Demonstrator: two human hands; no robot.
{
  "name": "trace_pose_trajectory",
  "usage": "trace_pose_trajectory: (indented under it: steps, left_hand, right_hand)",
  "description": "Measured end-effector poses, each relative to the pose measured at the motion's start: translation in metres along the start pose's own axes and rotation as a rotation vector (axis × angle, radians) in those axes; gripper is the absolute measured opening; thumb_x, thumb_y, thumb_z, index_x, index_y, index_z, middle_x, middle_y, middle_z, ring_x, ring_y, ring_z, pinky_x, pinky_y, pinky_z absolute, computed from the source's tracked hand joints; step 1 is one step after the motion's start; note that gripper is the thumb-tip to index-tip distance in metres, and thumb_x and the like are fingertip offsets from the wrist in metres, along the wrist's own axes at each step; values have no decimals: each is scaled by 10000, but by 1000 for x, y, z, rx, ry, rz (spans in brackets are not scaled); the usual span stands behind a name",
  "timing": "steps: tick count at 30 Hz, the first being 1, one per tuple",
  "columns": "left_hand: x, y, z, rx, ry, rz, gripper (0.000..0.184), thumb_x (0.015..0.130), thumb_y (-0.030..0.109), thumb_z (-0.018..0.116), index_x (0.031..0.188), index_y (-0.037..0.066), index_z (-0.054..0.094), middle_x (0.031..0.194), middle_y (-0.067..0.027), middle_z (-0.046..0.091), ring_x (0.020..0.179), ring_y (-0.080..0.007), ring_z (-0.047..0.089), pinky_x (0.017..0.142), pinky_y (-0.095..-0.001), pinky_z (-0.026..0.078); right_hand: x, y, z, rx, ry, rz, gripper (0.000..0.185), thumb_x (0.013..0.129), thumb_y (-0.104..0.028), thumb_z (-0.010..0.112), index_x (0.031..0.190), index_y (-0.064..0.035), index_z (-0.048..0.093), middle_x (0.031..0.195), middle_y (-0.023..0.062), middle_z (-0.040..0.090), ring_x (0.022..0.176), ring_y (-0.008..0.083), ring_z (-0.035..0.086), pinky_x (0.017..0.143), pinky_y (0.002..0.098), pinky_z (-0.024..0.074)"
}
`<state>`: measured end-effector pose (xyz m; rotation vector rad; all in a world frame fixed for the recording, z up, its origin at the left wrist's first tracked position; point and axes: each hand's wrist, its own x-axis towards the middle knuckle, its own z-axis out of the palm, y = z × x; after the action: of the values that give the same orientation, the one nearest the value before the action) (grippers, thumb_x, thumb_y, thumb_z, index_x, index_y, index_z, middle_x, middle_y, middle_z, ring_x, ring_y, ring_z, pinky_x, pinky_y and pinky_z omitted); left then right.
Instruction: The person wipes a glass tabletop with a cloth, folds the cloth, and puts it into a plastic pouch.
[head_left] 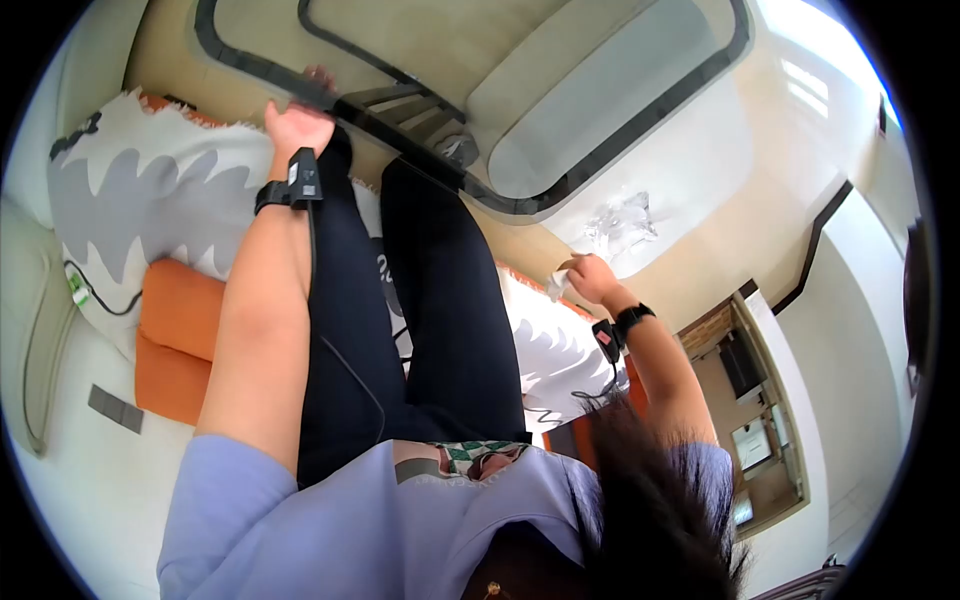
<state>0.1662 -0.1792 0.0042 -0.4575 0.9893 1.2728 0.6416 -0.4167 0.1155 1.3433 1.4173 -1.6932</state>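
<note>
At the upper left, my left hand (300, 126) is at the dark edge of the glass table (400, 138); its fingers are partly hidden by that edge, so its grip cannot be made out. To the right, my right hand (590, 277) pinches a small white tissue-like piece (557, 285) between thumb and fingers, beside the sofa cover. Beyond it, a crumpled clear plastic wrapper (622, 222) lies near the glass table's right side. Both wrists wear black straps with small black devices and cables.
My legs in dark trousers (440, 300) stretch toward the table. A white and grey patterned cover (150, 200) lies on the sofa at left, with an orange cushion (175, 340) on it. A shelf niche (745, 400) stands at the right. Thin cables hang from both wrists.
</note>
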Motion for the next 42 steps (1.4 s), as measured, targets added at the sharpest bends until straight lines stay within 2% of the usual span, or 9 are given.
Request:
trace_pose_trajectory:
  steps: [9,11,14,20,25,32,33,35,42]
  left_hand:
    - [-34,-2,12,111,17,-37,714,929,541,167,1281,-18,439,1311,-201,482,1236,-347,430,1052,-461,298]
    - [-40,3,9,158,-8,-96,689,925,554,166,1280,26,431,1321,-181,483,1222,-321,444,1030,-493,288]
    - [-51,10,6,158,-51,-195,647,925,557,159,1285,94,430,1331,-123,489,1198,-264,454,1011,-550,250]
    - [-50,20,8,117,-92,-303,666,917,582,200,1299,85,425,1280,-78,511,1167,-219,441,1038,-495,242]
    - [-46,19,7,156,-86,-330,668,903,605,251,1292,96,439,1234,-51,514,1156,-202,441,1029,-473,258]
    - [-51,12,-16,201,-37,-245,642,888,582,287,1262,100,491,1272,-75,520,1189,-243,455,1008,-416,285]
    - [-53,16,-18,266,27,-229,626,889,567,285,1257,105,491,1272,-87,538,1179,-253,474,998,-418,294]
    - [-51,19,-32,332,152,-213,592,889,540,298,1241,109,502,1276,-96,543,1134,-255,509,972,-425,313]
    - [-58,15,-60,418,245,-5,498,883,433,345,1198,87,517,990,-60,565,972,-229,535,869,-408,379]
  right_hand:
    - [96,-172,-146,1269,350,-132,331,861,-231,539,1096,-4,592,1074,103,590,952,189,564,834,324,464]
    - [130,-249,-195,1031,487,-410,319,830,-202,565,1061,14,607,898,77,643,779,160,609,707,299,496]
    - [209,-332,-254,797,626,-779,407,833,-81,480,1234,-66,547,1176,156,586,1119,374,509,968,394,396]
    - [241,-493,-279,-267,956,-1190,422,866,-91,449,1284,-79,511,1265,193,522,1222,373,437,1022,383,354]
    - [270,-490,-247,-611,833,-845,412,868,-161,480,1280,-147,505,1433,93,372,1330,310,320,1074,488,254]
    - [251,-432,-212,-747,655,-1008,457,831,-201,555,1281,-145,500,1461,48,348,1369,278,275,1082,494,248]
    - [255,-413,-198,-987,904,-1087,457,841,-195,565,1292,-166,503,1365,-18,474,1253,168,444,1035,399,353]
    - [235,-374,-176,-963,749,-950,538,830,-213,563,1349,-273,434,1480,-111,300,1375,128,255,1126,442,211]
    - [148,-198,-91,-638,585,-952,510,797,-168,593,1293,-240,501,1452,-91,358,1350,128,310,1139,437,212]
